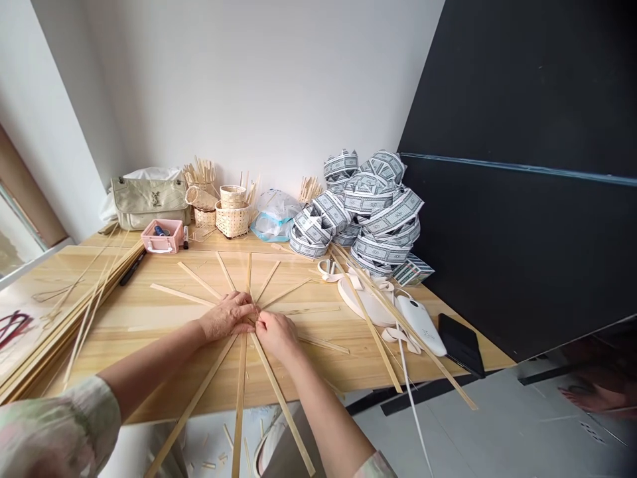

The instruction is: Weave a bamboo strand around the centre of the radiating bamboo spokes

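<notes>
Flat bamboo strips (242,392) cross one another and fan out like a star on the wooden table (149,318). Several of them reach past the front edge towards my lap. My left hand (229,315) lies over the crossing from the left, its fingers bent and pressed together on the strips. From the right, my right hand (277,334) is closed in a pinch at the same crossing, touching my left fingertips. A thin strand seems to show between the fingertips. Both hands cover the centre of the star, so the weave there is hidden.
A bundle of long strips (74,312) lies left, near a pink basket (162,236). Small woven baskets (232,219), a handbag (149,201) and patterned rolls (383,212) stand behind. Scissors (328,267), a white device (421,324) and a black phone (460,344) lie right.
</notes>
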`<state>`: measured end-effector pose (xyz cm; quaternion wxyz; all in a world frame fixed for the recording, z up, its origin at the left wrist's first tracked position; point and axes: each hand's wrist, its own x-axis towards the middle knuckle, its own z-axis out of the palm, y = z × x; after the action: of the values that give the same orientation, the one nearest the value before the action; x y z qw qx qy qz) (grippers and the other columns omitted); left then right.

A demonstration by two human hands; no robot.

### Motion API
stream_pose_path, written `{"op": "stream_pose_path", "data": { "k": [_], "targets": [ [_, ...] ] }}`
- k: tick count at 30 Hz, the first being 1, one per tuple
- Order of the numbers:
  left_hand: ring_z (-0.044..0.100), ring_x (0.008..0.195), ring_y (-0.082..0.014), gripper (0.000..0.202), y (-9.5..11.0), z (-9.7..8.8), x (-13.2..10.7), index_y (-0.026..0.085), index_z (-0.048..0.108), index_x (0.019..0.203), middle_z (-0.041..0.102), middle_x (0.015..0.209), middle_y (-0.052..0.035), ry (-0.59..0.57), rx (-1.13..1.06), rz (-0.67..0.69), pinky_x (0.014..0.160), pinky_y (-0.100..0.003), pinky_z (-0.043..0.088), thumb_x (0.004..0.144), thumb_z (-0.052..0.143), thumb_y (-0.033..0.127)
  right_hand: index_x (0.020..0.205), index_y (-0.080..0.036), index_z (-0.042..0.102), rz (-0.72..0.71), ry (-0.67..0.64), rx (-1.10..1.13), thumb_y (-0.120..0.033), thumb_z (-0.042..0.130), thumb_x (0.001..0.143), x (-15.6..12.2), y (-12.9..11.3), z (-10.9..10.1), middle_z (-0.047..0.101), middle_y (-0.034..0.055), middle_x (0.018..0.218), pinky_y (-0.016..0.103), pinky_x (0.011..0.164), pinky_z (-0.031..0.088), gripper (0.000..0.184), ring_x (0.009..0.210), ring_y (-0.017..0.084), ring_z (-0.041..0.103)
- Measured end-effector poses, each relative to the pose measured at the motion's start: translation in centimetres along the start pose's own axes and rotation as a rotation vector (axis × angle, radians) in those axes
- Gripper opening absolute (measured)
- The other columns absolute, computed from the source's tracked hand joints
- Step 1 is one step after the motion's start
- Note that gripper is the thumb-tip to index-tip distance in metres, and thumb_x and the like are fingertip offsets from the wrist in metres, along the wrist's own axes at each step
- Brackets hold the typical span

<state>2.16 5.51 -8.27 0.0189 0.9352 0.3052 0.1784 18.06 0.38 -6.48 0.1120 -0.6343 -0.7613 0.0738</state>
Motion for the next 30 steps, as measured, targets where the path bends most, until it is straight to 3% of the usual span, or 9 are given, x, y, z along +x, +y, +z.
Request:
{"op": "stream_pose_path", "data": {
  "k": [4, 8, 10, 14, 21, 23, 26, 30],
  "targets": [
    [0.042, 0.086, -0.0204, 0.036, 0.0, -0.2, 0.2, 0.025, 0.054, 0.100, 0.049, 0.095, -0.0058, -0.021, 0.072, 0.041, 0.074, -0.033, 0.033, 0.076, 0.044, 0.051, 0.072, -0.022, 0.060, 0.050, -0.011, 0.009, -0.027, 0.041, 0.076, 0.1, 0.0, -0.1, 0.065, 0.0008, 0.074, 0.024, 0.052, 0.024, 0.019, 0.066, 0.012, 0.054],
    [0.040, 0.092, -0.0235, 0.034, -0.4, -0.1, 0.6, 0.024, 0.054, 0.096, 0.050, 0.096, -0.0059, -0.009, 0.164, 0.117, 0.083, -0.041, 0.026, 0.075, 0.048, 0.049, 0.071, -0.023, 0.061, 0.065, -0.009, 0.017, -0.026, 0.043, 0.075, 0.0, -0.1, 0.0, 0.065, 0.0009, 0.073, 0.024, 0.052, 0.024, 0.019, 0.066, 0.012, 0.055],
    [0.039, 0.094, -0.0231, 0.033, -0.6, 0.2, 0.7, 0.023, 0.055, 0.095, 0.049, 0.098, -0.0063, -0.006, 0.136, 0.136, 0.085, -0.040, 0.026, 0.074, 0.051, 0.048, 0.071, -0.023, 0.061, 0.058, -0.014, 0.021, -0.026, 0.043, 0.076, 0.0, -0.1, 0.0, 0.065, 0.0008, 0.073, 0.023, 0.052, 0.025, 0.019, 0.066, 0.012, 0.055],
    [0.041, 0.093, -0.0215, 0.034, -0.7, 0.6, 0.6, 0.023, 0.055, 0.095, 0.048, 0.098, -0.0064, -0.022, 0.039, 0.099, 0.081, -0.035, 0.030, 0.074, 0.050, 0.048, 0.073, -0.022, 0.060, 0.060, -0.034, 0.010, -0.026, 0.042, 0.077, -0.1, -0.1, 0.0, 0.065, 0.0010, 0.075, 0.023, 0.053, 0.026, 0.019, 0.068, 0.013, 0.055],
    [0.041, 0.097, -0.0245, 0.034, -0.4, 0.0, 0.6, 0.023, 0.055, 0.094, 0.050, 0.102, -0.0081, -0.034, 0.026, 0.082, 0.085, -0.041, 0.029, 0.075, 0.047, 0.050, 0.075, -0.021, 0.058, -0.030, -0.035, 0.055, -0.024, 0.040, 0.079, -0.3, 0.2, -0.4, 0.064, 0.0005, 0.079, 0.023, 0.056, 0.026, 0.018, 0.072, 0.012, 0.055],
    [0.043, 0.097, -0.0236, 0.032, -0.1, -0.4, 0.8, 0.021, 0.055, 0.093, 0.051, 0.103, -0.0086, -0.061, -0.038, 0.121, 0.087, -0.040, 0.030, 0.077, 0.045, 0.047, 0.074, -0.021, 0.058, -0.024, -0.058, 0.081, -0.024, 0.041, 0.077, -0.4, 0.3, -0.4, 0.064, 0.0001, 0.077, 0.023, 0.055, 0.026, 0.017, 0.071, 0.012, 0.054],
    [0.047, 0.093, -0.0187, 0.029, 0.4, -1.0, 1.0, 0.017, 0.053, 0.093, 0.053, 0.099, -0.0099, -0.122, -0.227, 0.171, 0.085, -0.031, 0.037, 0.083, 0.039, 0.040, 0.073, -0.021, 0.059, 0.000, -0.093, 0.120, -0.025, 0.043, 0.075, -0.3, 0.4, -0.6, 0.063, -0.0003, 0.072, 0.022, 0.053, 0.024, 0.017, 0.066, 0.011, 0.052],
    [0.048, 0.098, -0.0178, 0.030, 0.7, -1.0, 0.7, 0.016, 0.052, 0.097, 0.054, 0.101, -0.0103, -0.065, -0.335, 0.128, 0.086, -0.028, 0.039, 0.084, 0.038, 0.039, 0.075, -0.021, 0.060, 0.010, -0.130, 0.202, -0.032, 0.039, 0.079, 0.3, 1.3, -1.8, 0.062, -0.0005, 0.071, 0.021, 0.052, 0.025, 0.024, 0.063, 0.011, 0.050]
  ]
}}
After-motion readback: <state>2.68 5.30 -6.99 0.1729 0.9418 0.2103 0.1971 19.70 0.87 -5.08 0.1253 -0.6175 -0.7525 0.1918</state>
